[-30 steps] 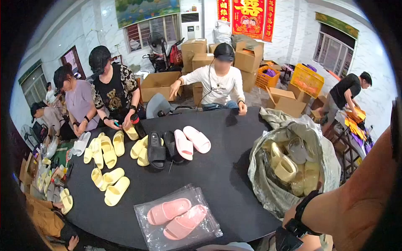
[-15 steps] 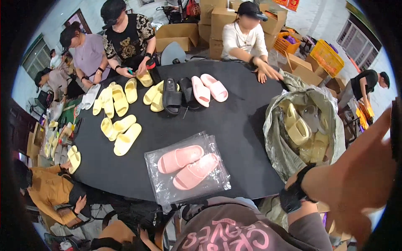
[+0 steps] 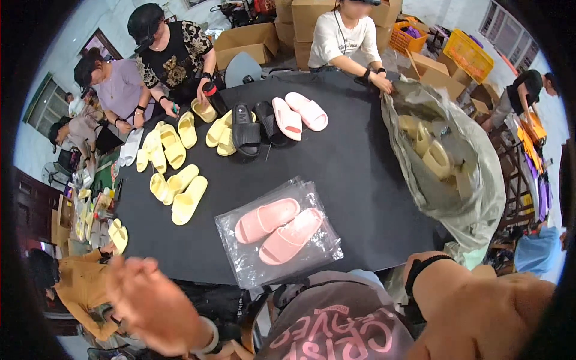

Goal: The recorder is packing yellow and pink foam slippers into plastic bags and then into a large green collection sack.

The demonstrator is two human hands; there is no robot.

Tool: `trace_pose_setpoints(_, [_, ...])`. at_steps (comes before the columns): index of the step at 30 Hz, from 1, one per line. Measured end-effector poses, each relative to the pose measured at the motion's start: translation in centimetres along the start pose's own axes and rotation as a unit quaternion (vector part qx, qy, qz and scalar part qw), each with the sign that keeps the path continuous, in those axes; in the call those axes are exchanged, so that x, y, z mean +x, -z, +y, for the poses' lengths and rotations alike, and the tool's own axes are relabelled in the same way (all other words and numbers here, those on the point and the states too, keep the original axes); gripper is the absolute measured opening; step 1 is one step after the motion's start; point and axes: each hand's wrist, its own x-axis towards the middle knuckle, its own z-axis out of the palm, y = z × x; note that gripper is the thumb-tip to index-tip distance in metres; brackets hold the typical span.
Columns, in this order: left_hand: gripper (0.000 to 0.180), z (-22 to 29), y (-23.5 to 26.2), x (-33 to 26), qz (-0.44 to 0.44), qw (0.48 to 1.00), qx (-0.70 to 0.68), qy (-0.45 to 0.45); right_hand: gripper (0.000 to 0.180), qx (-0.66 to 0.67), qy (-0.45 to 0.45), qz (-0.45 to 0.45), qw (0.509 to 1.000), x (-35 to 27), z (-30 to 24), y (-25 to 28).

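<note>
Raised at the lower left, my left hand (image 3: 144,306) is blurred, with its fingers loosely apart and nothing visible in it. It is apart from the table's near edge. My right hand (image 3: 489,312) looms large and blurred at the lower right, below the sack; its fingers cannot be made out. A pair of pink slide sandals (image 3: 291,236) lies on clear plastic bags (image 3: 240,264) on the table between my hands. The grey-green woven sack (image 3: 480,204) gapes at the right, with several bagged yellowish slides (image 3: 438,161) inside.
Several yellow slides (image 3: 189,200), black slides (image 3: 245,135) and pale pink slides (image 3: 307,112) stand on the black table (image 3: 354,180). Across it, a person in white (image 3: 345,42) holds the sack's rim. Other people work at the left. Cardboard boxes (image 3: 246,45) stand behind.
My left hand has come into view at the lower left. My right hand has moved lower. The person across now grips the sack, and its mouth has stretched and tilted. My view has shifted slightly.
</note>
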Motion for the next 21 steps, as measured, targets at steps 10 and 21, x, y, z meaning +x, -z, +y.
trace_pose_setpoints(10, [0.053,-22.2,13.2,-17.5,-0.206,0.814,0.514,0.176,0.045,0.071,-0.081,-0.109,0.988,-7.5,1.1,-2.0])
trace_pose_setpoints(21, [0.058,-24.7,16.2,-25.3,-0.321,0.661,0.597,0.321,0.036,-0.14,-0.452,0.315,0.823,-12.1,17.4,8.2])
